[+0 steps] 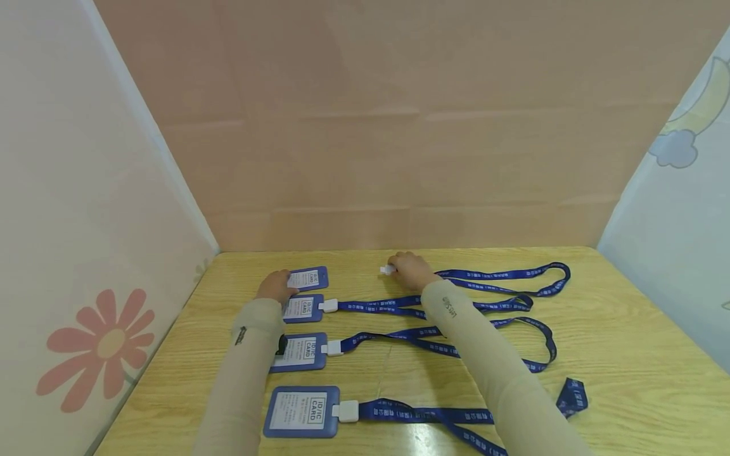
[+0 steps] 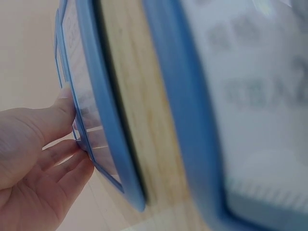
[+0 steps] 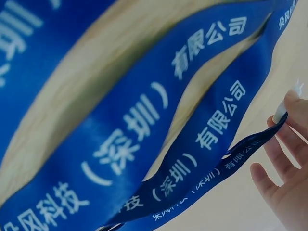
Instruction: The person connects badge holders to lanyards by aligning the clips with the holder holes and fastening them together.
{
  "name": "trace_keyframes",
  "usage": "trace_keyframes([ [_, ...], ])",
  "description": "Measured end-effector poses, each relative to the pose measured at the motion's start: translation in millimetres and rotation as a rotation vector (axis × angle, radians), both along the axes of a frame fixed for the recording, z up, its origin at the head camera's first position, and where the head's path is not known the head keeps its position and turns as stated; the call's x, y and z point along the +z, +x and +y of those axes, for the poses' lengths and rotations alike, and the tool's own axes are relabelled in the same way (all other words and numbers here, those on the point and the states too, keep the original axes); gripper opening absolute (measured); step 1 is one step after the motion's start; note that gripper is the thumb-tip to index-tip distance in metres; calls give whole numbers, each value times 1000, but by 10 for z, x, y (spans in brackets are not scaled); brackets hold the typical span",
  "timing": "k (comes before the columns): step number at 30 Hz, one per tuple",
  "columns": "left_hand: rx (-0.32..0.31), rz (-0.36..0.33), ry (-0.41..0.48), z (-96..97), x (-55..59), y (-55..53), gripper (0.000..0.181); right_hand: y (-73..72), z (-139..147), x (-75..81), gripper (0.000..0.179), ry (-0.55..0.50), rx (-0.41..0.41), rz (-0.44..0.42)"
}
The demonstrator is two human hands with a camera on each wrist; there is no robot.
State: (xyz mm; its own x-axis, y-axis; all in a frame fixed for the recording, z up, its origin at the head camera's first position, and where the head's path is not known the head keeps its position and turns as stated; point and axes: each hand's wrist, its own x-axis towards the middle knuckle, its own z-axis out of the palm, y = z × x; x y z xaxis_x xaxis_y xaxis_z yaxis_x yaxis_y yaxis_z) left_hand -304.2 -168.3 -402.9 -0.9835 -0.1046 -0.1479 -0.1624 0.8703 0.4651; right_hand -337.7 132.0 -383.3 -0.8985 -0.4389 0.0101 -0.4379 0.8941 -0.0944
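Note:
At the back of the table, my left hand [image 1: 275, 286] grips the left end of a blue ID card holder [image 1: 308, 278] that has no lanyard on it. In the left wrist view the thumb and fingers [image 2: 57, 118] pinch its edge. Across a short gap to the right, my right hand [image 1: 413, 271] pinches the white plastic clip [image 1: 388, 270] of a dark blue lanyard [image 1: 502, 275]. That clip points left, toward the holder. The right wrist view shows the clip between thumb and fingers, with the printed strap [image 3: 255, 142] trailing from it.
Nearer to me lie three more card holders, the back one [image 1: 305, 308], the middle one [image 1: 301, 352] and the front one [image 1: 302, 411], each joined to a blue lanyard stretched rightward. Behind the wooden table [image 1: 616, 329] rises a brown backdrop [image 1: 399, 158], with pale walls at both sides.

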Motion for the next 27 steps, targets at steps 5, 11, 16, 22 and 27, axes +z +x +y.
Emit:
trace_keyframes([
  [5, 2, -15, 5, 41, 94, 34, 53, 3, -4, 36, 28, 9, 12, -5],
  [11, 7, -25, 14, 57, 90, 31, 54, 24, -41, 71, 28, 8, 15, -25],
  [16, -3, -27, 14, 69, 78, 32, 54, 34, -76, 76, 27, -2, 20, -40],
  [22, -2, -32, 19, 75, 98, 35, 54, 24, -111, 38, 28, 10, 30, -44],
  [27, -5, -40, 3, 111, 146, 40, 55, 35, -127, 68, 28, -1, 36, -59],
])
